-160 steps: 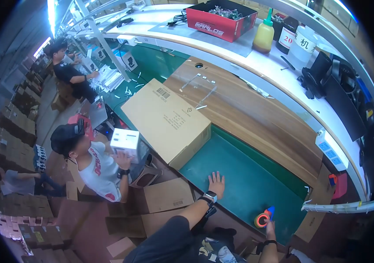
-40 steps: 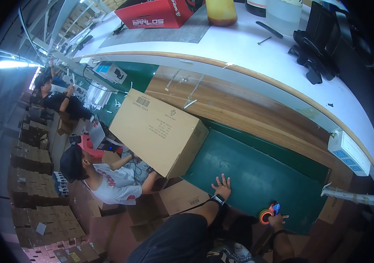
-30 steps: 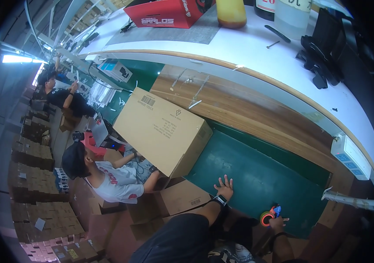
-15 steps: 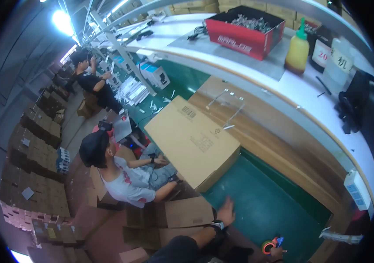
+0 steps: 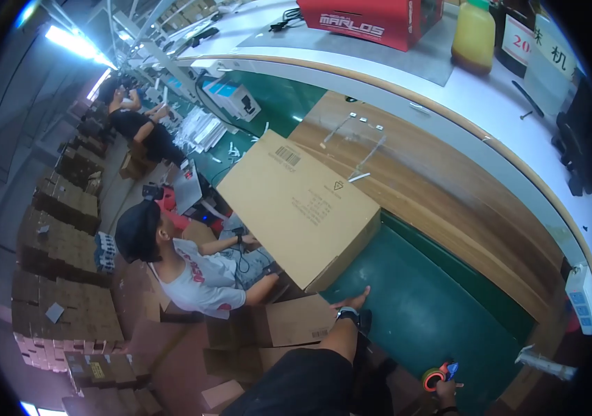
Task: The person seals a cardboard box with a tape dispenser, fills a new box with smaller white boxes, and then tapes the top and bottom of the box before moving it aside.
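Observation:
My left hand (image 5: 355, 301) hovers at the near edge of the green bench, a watch on its wrist. Its thumb points up and its fingers stretch left, close to the flap of an open carton (image 5: 301, 319); whether they touch it I cannot tell. A closed brown cardboard box (image 5: 303, 208) lies on the bench just beyond that hand. At the lower right, my right hand (image 5: 446, 390) is closed around a tape dispenser (image 5: 434, 378) with an orange-ringed roll and a blue part. Its fingers are partly hidden.
A seated person in a cap (image 5: 195, 270) is left of the box. Above the green bench (image 5: 434, 298) runs a white shelf (image 5: 379, 73) with a red box (image 5: 372, 24) and a yellow bottle (image 5: 473, 38). Stacked cartons (image 5: 67, 305) line the left.
My left hand has turned from pointing up to pointing left, toward the open carton's flap. The right hand still holds the tape dispenser. The whole view has shifted a little.

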A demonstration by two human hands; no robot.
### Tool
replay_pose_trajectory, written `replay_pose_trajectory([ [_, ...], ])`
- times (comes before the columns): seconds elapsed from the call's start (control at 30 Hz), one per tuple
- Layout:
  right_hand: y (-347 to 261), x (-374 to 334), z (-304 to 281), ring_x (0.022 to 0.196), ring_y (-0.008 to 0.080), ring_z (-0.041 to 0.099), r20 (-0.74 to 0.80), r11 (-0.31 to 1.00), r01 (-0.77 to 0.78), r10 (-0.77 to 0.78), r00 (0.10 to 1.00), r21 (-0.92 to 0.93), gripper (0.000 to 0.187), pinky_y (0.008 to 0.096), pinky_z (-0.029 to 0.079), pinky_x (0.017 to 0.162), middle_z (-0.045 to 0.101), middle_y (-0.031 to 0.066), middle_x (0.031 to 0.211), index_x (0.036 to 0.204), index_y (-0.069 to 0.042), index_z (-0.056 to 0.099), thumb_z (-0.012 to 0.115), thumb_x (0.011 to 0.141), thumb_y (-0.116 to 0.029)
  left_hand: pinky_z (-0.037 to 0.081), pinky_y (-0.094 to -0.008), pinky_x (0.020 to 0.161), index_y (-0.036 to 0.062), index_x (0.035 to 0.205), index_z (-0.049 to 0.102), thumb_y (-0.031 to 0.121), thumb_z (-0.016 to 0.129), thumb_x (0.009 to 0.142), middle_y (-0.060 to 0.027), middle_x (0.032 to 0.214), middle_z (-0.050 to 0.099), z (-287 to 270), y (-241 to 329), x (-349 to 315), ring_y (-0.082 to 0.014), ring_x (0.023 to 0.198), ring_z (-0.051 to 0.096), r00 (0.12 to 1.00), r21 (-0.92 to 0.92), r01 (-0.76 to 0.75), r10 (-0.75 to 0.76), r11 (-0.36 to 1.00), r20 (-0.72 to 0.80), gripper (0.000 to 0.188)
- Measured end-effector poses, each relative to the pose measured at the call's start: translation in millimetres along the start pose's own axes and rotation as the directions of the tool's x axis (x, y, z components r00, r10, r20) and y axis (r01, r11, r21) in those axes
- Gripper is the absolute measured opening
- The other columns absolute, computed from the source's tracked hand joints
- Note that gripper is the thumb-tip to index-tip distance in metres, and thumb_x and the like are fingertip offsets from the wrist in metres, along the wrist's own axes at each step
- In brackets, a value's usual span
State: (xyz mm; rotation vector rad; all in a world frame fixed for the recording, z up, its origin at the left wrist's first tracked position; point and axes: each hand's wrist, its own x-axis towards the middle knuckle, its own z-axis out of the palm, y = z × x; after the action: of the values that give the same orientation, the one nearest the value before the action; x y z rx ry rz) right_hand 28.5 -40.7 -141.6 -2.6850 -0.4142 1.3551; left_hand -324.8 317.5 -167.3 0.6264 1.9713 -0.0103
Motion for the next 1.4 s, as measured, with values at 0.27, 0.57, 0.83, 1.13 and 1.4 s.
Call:
replay_pose_trajectory([
  [0.27,31.0,44.3,29.6,0.116,0.0449,0.058,-0.02,0.978,0.012,-0.017,1.0,-0.206,0.057,0.05,0.048,0.099,0.062,0.0302,0.118,0.131,0.001,0.054,0.067,0.077,-0.013,0.001,-0.0515,0.118,0.0108,0.152,0.032,0.077,0.062,0.075,-0.0101,0.159,0.03,-35.7,11.3,-16.4,-0.0316,0.147,0.022,0.999,0.12,-0.046,0.045,0.992,0.007,0.107],
  [0.57,-6.2,-11.3,5.4,0.112,0.0429,0.061,-0.218,0.903,0.05,-0.157,0.963,-0.426,0.058,0.0452,0.047,0.1,0.066,0.0284,0.113,0.115,0.004,0.065,0.074,0.076,-0.037,-0.003,-0.0594,0.115,0.014,0.152,0.034,0.086,0.05,0.074,-0.0088,0.157,0.034,-30.3,12.9,-43.1,-0.0309,0.146,0.026,0.986,0.214,-0.152,0.164,0.965,-0.04,0.108],
  [0.83,-32.5,-20.8,-15.9,0.108,0.0412,0.064,0.012,0.893,-0.068,0.081,0.997,-0.444,0.058,0.0438,0.05,0.095,0.068,0.0258,0.111,0.111,0.004,0.067,0.074,0.078,-0.044,-0.007,-0.0602,0.115,0.0194,0.153,0.033,0.091,0.041,0.073,-0.0046,0.158,0.032,-40.1,6.9,-29.0,-0.0302,0.149,0.019,0.995,0.248,-0.077,0.058,0.966,0.084,0.107],
  [1.13,67.2,59.3,-13.6,0.099,0.0302,0.067,0.201,0.958,0.236,-0.201,0.959,-0.166,0.057,0.0481,0.053,0.087,0.069,0.0196,0.106,0.112,0.001,0.067,0.07,0.084,-0.049,-0.01,-0.0604,0.114,0.0177,0.153,0.032,0.088,0.047,0.073,-0.0067,0.161,0.024,-10.5,36.9,-24.9,-0.0334,0.15,0.011,0.995,0.243,-0.01,-0.015,0.97,0.103,0.108],
  [1.4,12.3,100.1,-145.3,0.119,0.0317,0.053,-0.315,0.968,0.237,-0.252,0.915,-0.086,0.08,0.0469,0.045,0.1,0.051,0.0227,0.134,0.134,0.003,0.043,0.082,0.076,-0.035,-0.007,-0.0704,0.11,0.0211,0.156,0.02,0.085,0.049,0.074,-0.0067,0.163,0.016,-14.1,11.3,-0.2,-0.0359,0.15,0.008,0.989,0.207,0.147,-0.148,0.967,-0.01,0.108],
])
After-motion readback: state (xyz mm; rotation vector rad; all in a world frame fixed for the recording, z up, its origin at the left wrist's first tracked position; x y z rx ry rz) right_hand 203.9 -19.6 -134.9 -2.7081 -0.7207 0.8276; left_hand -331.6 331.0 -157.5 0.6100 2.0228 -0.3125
